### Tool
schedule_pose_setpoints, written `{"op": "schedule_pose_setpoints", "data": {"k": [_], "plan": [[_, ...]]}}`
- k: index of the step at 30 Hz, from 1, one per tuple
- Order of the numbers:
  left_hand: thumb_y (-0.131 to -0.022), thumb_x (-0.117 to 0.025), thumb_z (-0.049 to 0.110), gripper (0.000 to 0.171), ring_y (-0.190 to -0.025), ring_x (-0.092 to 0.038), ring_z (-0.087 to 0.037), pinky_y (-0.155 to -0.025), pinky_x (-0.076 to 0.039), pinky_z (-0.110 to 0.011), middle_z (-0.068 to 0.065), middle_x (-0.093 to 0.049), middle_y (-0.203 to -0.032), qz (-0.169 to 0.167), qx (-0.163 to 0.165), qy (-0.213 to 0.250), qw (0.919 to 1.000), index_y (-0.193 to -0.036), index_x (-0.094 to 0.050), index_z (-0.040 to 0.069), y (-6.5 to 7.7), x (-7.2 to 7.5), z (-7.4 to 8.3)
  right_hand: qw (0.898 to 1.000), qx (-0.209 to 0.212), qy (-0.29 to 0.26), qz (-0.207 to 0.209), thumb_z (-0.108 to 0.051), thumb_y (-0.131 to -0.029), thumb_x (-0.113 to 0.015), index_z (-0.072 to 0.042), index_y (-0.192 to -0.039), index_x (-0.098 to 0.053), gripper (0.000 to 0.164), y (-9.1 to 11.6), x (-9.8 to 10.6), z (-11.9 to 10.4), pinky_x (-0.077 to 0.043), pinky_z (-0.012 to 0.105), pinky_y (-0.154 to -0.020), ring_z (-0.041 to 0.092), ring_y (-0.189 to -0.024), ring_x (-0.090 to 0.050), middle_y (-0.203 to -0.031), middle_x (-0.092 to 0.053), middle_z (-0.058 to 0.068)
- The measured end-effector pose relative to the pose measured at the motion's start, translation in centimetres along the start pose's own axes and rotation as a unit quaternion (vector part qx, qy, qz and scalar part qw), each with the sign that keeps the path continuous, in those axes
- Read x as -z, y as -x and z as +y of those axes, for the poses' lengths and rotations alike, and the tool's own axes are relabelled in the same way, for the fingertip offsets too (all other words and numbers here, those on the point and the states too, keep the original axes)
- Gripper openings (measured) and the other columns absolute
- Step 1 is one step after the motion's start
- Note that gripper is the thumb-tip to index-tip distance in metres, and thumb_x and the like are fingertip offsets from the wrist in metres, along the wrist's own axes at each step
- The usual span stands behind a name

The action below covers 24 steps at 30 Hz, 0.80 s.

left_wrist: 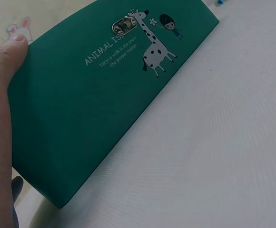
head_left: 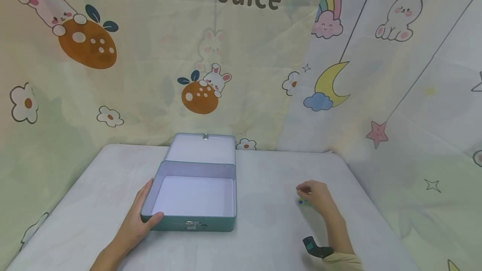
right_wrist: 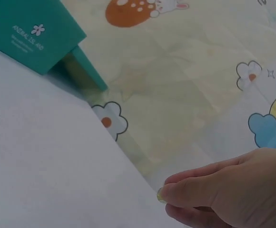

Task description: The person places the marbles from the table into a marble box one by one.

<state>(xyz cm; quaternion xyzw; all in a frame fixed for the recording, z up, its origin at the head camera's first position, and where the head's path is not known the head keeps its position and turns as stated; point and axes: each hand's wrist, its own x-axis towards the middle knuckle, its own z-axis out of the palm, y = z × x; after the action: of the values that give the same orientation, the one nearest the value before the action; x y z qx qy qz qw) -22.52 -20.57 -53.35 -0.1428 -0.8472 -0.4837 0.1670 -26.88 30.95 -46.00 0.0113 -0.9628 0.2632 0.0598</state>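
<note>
A green tin box (head_left: 196, 223) with a pale inside stands on the table, its hinged lid (head_left: 203, 149) laid back. My left hand (head_left: 136, 217) holds the box's front left corner, thumb over the front edge and fingers along the left side. Giraffe print and a metal clasp (left_wrist: 123, 25) show on its front. To the right of the box, my right hand (head_left: 317, 195) pinches a small yellow-green glassy piece (right_wrist: 161, 195), like a marble, between thumb and fingers. Small blue and green pieces (head_left: 301, 201) show on the table beneath this hand, partly hidden by it.
The white-covered table (head_left: 269, 204) backs onto a printed cloth wall (head_left: 150, 95) with rabbits and flowers. Another cloth wall (head_left: 425, 145) rises on the right. A black strap-like device (head_left: 315, 247) is on my right wrist.
</note>
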Motion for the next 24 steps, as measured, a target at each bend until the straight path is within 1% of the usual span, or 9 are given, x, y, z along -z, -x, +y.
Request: {"op": "schedule_pose_setpoints", "data": {"k": [3, 5, 9, 17, 24], "plan": [[-0.082, -0.067, 0.026, 0.09, -0.142, -0.015, -0.009, -0.106, -0.017, -0.069, -0.011, -0.018, -0.157, 0.0, 0.002, -0.001, 1.0, -0.154, -0.013, 0.025, 0.0, 0.0, 0.0, 1.0, 0.007, -0.011, -0.004, -0.009, -0.084, -0.069, -0.007, -0.098, -0.071, 0.014, -0.1, -0.5, -0.7, -0.055, 0.039, -0.082, 0.022, -0.091, -0.065, -0.095, -0.07, 0.006], [-0.083, -0.066, 0.027, 0.089, -0.141, -0.014, -0.002, -0.105, -0.017, -0.071, -0.011, -0.017, -0.157, -0.001, 0.004, -0.001, 1.0, -0.154, -0.013, 0.026, 0.0, 0.0, 0.0, 1.0, 0.015, -0.019, -0.003, -0.009, -0.083, -0.07, -0.007, -0.096, -0.072, 0.013, -0.1, -0.8, -1.1, -0.055, 0.038, -0.079, 0.021, -0.09, -0.065, -0.094, -0.071, 0.005], [-0.083, -0.067, 0.028, 0.089, -0.139, -0.013, 0.005, -0.104, -0.017, -0.072, -0.012, -0.017, -0.157, -0.001, 0.006, -0.002, 1.0, -0.153, -0.012, 0.027, 0.0, 0.0, 0.0, 0.999, 0.04, -0.027, 0.0, -0.008, -0.082, -0.071, -0.008, -0.094, -0.072, 0.011, -0.2, -1.5, -1.8, -0.056, 0.036, -0.078, 0.02, -0.088, -0.066, -0.092, -0.071, 0.004], [-0.081, -0.068, 0.025, 0.09, -0.139, -0.012, 0.006, -0.107, -0.016, -0.064, -0.011, -0.018, -0.157, 0.004, -0.004, 0.002, 1.0, -0.153, -0.014, 0.024, 0.0, 0.0, 0.2, 0.997, 0.072, -0.023, -0.006, -0.009, -0.082, -0.071, -0.01, -0.091, -0.073, 0.009, -0.5, -2.3, -3.2, -0.056, 0.033, -0.076, 0.018, -0.087, -0.067, -0.091, -0.071, 0.002], [-0.081, -0.068, 0.027, 0.09, -0.14, -0.011, 0.005, -0.107, -0.018, -0.066, -0.01, -0.018, -0.158, 0.006, 0.002, -0.003, 1.0, -0.153, -0.014, 0.025, 0.1, 0.1, 0.1, 0.995, 0.093, -0.027, -0.014, -0.008, -0.082, -0.071, -0.013, -0.089, -0.073, 0.009, -0.9, -2.9, -4.0, -0.057, 0.03, -0.075, 0.015, -0.085, -0.067, -0.09, -0.071, 0.001]]}}
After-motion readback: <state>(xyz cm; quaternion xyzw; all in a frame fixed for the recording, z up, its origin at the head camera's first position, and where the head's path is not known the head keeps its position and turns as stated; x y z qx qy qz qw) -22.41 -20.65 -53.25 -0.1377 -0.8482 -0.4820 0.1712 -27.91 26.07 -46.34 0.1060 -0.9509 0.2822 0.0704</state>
